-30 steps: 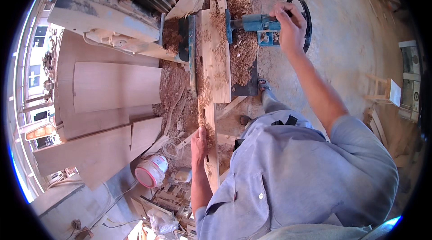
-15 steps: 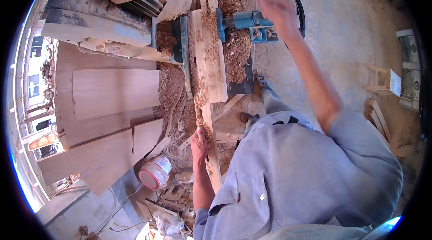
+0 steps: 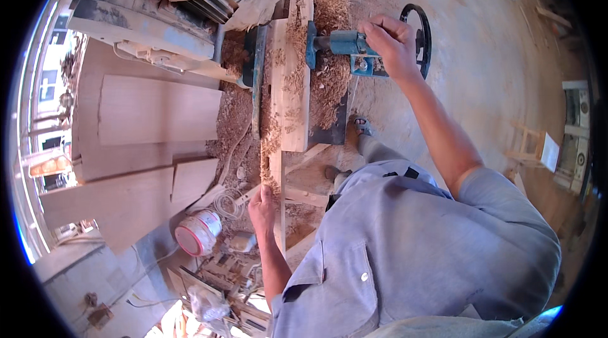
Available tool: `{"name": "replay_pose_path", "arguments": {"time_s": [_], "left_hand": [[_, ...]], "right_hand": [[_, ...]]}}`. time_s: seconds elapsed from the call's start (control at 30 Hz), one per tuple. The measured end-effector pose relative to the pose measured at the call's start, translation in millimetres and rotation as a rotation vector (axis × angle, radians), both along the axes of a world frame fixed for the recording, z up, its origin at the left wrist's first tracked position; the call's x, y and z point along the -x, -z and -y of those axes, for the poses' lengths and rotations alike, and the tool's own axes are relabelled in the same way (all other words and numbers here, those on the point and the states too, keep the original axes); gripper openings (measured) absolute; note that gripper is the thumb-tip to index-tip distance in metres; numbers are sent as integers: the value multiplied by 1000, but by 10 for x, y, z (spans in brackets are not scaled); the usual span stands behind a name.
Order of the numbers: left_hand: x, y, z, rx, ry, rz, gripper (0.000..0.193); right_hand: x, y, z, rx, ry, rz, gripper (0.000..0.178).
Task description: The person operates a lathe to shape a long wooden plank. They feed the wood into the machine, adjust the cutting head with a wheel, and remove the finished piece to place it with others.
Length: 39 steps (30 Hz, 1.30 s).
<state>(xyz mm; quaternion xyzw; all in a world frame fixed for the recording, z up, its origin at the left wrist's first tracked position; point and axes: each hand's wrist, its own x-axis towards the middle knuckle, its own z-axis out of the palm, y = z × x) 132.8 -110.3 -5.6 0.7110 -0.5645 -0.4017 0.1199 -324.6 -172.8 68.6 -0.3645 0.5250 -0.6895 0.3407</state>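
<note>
My left hand (image 3: 261,210) is closed round the near end of a long, narrow wooden piece (image 3: 277,176) strewn with shavings. Beside that piece lies a shorter, thicker wooden block (image 3: 295,107), which sits against the blue pad of a screw clamp (image 3: 345,41). Over the clamp's body, just left of its black handwheel (image 3: 428,46), my right hand (image 3: 389,43) has its fingers curled shut. What it grips, if anything, is hidden by the fingers. On the blocks' left side stands a blue metal plate (image 3: 256,78).
Wood shavings (image 3: 332,84) heap round the clamp. A dusty machine (image 3: 145,27) fills the upper left. Flat boards (image 3: 158,110) lie at the left, with a white and red bucket (image 3: 198,232) and coiled cord (image 3: 229,204) nearer. A small wooden stool (image 3: 532,148) stands far right.
My right hand, blurred and raised earlier, has come down by the clamp and closed. My left hand stays on the wooden piece. The whole view has shifted slightly.
</note>
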Motion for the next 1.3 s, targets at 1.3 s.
{"name": "replay_pose_path", "arguments": {"time_s": [1.3], "left_hand": [[4252,513,-1449,-319,-837,-1197,68]], "right_hand": [[660,-60,150,-56,-1191,-120,23]]}}
